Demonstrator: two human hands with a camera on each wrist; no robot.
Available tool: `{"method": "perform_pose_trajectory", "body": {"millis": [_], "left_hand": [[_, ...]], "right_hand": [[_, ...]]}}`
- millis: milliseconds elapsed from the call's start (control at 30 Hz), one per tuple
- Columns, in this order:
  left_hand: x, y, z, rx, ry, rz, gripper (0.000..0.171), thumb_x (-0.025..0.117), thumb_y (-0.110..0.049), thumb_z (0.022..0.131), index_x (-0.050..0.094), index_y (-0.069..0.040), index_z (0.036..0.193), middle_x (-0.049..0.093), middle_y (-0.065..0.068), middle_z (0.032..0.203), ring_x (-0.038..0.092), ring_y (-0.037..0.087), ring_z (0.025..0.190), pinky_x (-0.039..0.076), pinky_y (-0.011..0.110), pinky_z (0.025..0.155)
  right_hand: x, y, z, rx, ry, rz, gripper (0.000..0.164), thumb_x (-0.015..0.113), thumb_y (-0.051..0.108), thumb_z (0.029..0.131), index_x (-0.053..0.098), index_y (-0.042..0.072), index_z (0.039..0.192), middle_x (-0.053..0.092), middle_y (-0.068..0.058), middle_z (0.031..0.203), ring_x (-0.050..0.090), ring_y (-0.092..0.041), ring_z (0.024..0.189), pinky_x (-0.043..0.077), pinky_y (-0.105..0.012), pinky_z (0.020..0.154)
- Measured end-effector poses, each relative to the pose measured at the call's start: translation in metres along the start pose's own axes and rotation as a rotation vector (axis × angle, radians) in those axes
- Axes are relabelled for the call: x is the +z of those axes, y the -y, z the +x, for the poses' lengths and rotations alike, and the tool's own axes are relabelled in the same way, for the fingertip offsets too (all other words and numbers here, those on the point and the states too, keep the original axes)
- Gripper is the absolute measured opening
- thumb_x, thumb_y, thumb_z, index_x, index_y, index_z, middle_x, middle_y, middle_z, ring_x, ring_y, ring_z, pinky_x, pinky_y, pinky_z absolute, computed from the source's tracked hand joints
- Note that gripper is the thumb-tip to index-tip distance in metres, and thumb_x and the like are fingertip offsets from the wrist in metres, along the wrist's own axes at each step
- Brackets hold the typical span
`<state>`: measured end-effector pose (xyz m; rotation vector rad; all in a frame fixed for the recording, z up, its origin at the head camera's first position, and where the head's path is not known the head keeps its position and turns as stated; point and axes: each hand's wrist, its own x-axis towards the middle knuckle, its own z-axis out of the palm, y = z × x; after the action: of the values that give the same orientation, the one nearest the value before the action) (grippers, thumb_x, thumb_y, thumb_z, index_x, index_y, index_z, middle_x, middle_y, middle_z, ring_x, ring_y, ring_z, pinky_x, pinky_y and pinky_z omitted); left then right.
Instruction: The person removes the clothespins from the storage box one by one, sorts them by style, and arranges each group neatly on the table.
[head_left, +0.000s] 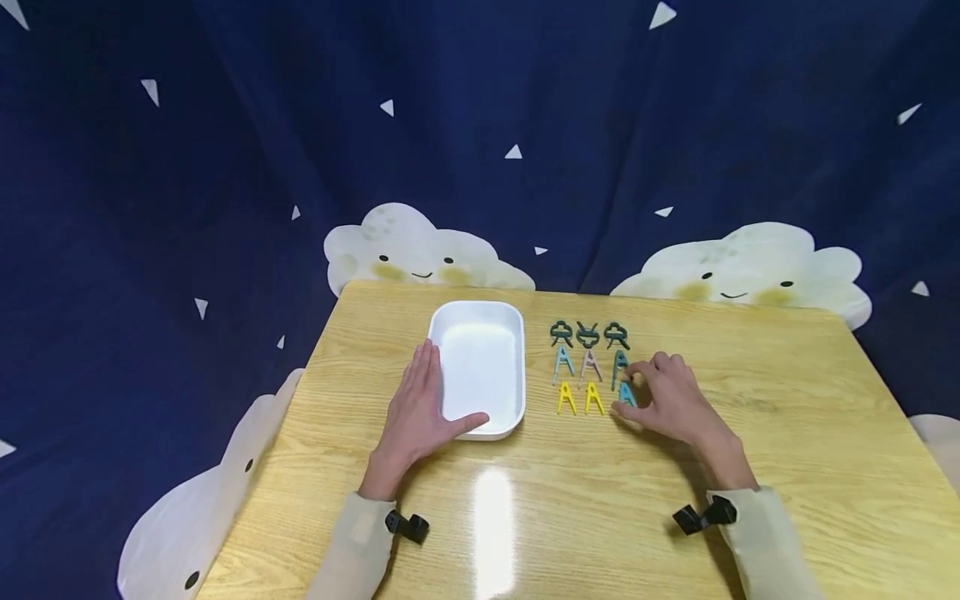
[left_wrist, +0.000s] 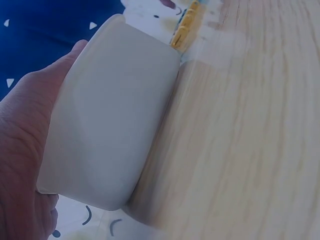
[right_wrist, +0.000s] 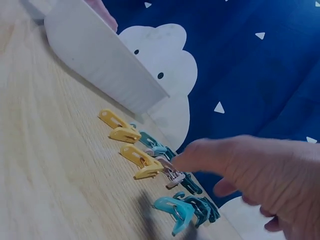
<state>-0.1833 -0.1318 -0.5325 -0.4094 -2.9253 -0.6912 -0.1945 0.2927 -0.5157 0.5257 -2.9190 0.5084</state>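
My left hand [head_left: 422, 410] lies along the left side of a white rectangular tub [head_left: 523, 367], straight fingers against its wall and thumb over the near rim. On the right, my right hand [head_left: 670, 400] reaches over a blue clothespin [right_wrist: 174, 211], its thumb and fingers parted around it without contact showing. A dark teal clothespin [head_left: 619, 367] lies just beyond, close to the fingertips. Beside these lie two yellow clothespins [head_left: 593, 397], a light blue clothespin [head_left: 563, 364] and a pink clothespin [head_left: 590, 364].
Three dark green clips [head_left: 588, 335] of rounded shape form the far row of the neat grid. The wooden table [head_left: 600, 517] ends at a navy curtain [head_left: 480, 125] with white clouds and triangles. Black cameras are strapped to both wrists.
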Motion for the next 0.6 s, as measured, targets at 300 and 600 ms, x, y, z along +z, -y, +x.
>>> {"method": "perform_pose_trajectory", "body": {"millis": [300,600], "left_hand": [[-0.001,0.014,0.002,0.018,-0.002,-0.005,0.141,0.057,-0.094,0.075,0.008,0.003,0.165,-0.002,0.015,0.175,-0.005,0.024,0.162,0.011,0.047,0.131],[-0.011,0.022,0.008,0.018,-0.15,-0.034,0.124,0.057,-0.084,0.085,0.011,-0.002,0.167,0.0,0.013,0.176,-0.001,0.028,0.162,0.011,0.051,0.131]], "right_hand": [[-0.001,0.015,-0.022,-0.098,-0.311,0.056,0.036,0.084,0.023,0.084,0.073,0.002,0.11,0.056,-0.003,0.081,0.047,-0.019,0.075,0.038,-0.034,0.064],[0.008,0.039,-0.023,-0.118,-0.387,0.055,0.07,0.078,0.03,0.087,0.056,0.006,0.149,0.062,-0.019,0.141,0.057,-0.042,0.129,0.048,-0.065,0.098]]}}
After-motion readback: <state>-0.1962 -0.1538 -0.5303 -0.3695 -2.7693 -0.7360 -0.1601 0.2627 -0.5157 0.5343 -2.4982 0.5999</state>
